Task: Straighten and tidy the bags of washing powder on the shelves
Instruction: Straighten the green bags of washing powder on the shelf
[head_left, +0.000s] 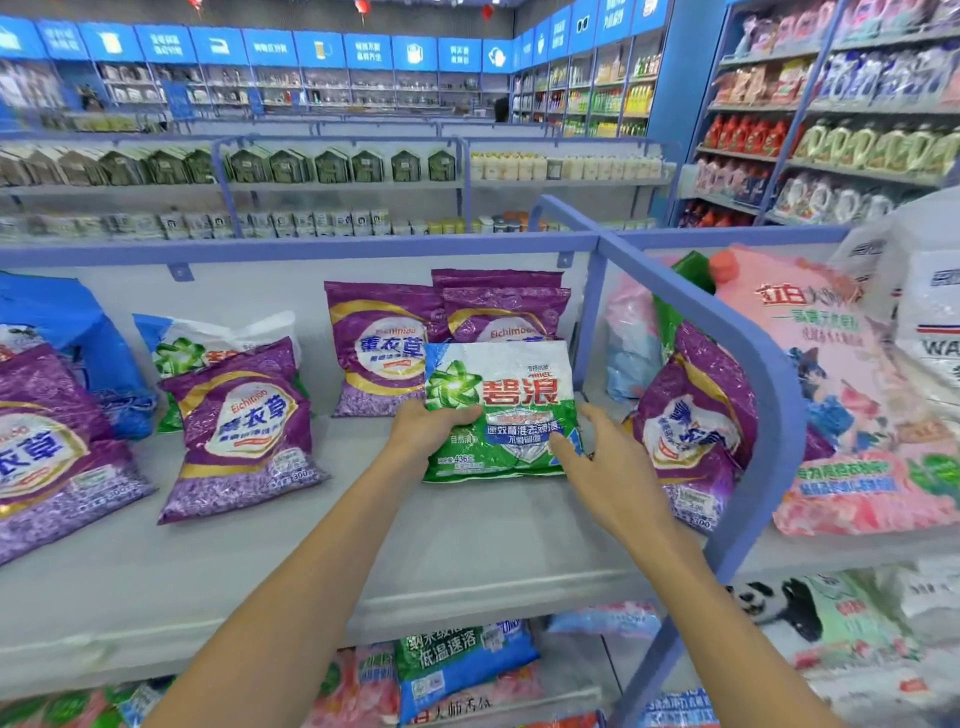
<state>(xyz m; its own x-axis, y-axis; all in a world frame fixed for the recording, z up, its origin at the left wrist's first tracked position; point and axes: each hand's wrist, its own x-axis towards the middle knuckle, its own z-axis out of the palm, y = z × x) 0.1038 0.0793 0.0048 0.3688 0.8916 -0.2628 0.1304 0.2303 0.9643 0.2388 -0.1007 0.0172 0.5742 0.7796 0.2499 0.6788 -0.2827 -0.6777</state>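
The green and white bag (501, 410) stands upright on the shelf (467, 535) between the two hands. Its printed face is turned to the person and its lettering reads level. Its long axis runs from the bottom edge on the shelf up and away from the hands, and the top edge tips back against the two purple bags (387, 348) standing just beyond the hands.

The left hand (428, 428) grips the bag's lower left edge, thumb on the front and fingers curled behind. The right hand (610, 470) is spread wide at the lower right corner, thumb lying on the front. The other fingers fan out beside the right edge, and I cannot tell whether they touch it.

Left of the left hand, another purple bag (244, 426) leans back, well apart from it. Right of the right hand, past the blue divider rail (737, 338), a tilted purple bag (693, 421) leans against a large pink bag (841, 395).
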